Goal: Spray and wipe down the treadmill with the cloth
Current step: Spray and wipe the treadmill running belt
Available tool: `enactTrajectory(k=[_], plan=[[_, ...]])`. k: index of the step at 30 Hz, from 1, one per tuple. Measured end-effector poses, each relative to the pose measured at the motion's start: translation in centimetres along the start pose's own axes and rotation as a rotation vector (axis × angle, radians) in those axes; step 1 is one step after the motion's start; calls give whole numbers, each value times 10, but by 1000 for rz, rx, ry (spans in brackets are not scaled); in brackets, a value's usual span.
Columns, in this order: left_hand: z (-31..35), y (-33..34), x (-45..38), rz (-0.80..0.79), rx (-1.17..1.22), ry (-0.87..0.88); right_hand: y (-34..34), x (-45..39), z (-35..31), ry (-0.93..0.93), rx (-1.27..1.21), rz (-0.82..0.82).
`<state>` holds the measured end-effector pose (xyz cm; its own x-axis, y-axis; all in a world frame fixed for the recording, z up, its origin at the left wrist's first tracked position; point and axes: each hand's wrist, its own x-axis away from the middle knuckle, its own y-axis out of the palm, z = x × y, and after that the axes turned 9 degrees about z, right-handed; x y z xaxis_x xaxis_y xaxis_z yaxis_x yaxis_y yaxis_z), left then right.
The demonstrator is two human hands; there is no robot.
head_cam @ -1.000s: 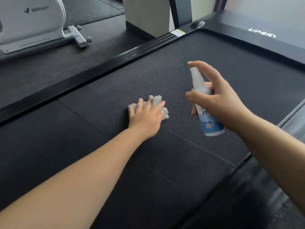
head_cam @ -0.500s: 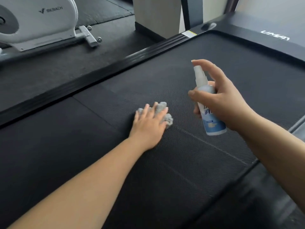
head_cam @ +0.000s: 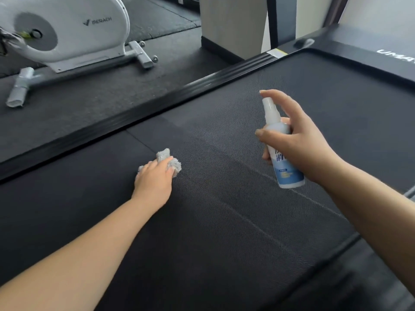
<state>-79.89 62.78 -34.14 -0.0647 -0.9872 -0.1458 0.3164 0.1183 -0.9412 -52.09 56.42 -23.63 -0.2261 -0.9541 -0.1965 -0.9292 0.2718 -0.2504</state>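
- Change noted: the left hand [head_cam: 155, 180] with the cloth [head_cam: 168, 159] now sits further left on the treadmill belt [head_cam: 224, 221] than a second ago, close to the dark seam line that crosses the belt; the wiping stroke has travelled toward the left side rail [head_cam: 139, 113].
- Left hand: palm down, fingers curled over the grey cloth and pressing it flat on the belt. Cloth is bunched, showing only past the fingertips.
- Right hand [head_cam: 298, 142]: wrapped round the spray bottle [head_cam: 283, 158], held upright above the belt, well apart from the cloth. Its pose is much as it was a second ago. Index finger is raised over the nozzle top; cannot tell whether it is pressing. No mist visible.
- Judgement: wiping is in progress and spraying is paused. A large part of the belt to the right and toward the front hood [head_cam: 359, 48] looks untreated, so the task is likely early to midway.
- Judgement: next spray should land ahead of the cloth, not on the hand.
- Surface: black textured belt with a fine woven sheen, glossy black rails on both sides, white lettering on the hood.
- Room: dark rubber floor [head_cam: 89, 97] to the left; a white exercise machine [head_cam: 74, 28] stands on it beside the treadmill; a pale pillar [head_cam: 231, 21] rises behind.
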Motion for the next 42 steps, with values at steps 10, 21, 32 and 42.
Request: enactTrajectory(k=[10,21,32,42], plan=[[53,-54,-19,-121,247,-34,18,3,12,33,99,32],[57,-143,12,-205,118,91,46,41,-37,264,136,81],[90,-316,48,-182,131,95,29,79,-197,489,130,170],[89,-459,49,-158,92,228,29,95,-352,445,107,238]])
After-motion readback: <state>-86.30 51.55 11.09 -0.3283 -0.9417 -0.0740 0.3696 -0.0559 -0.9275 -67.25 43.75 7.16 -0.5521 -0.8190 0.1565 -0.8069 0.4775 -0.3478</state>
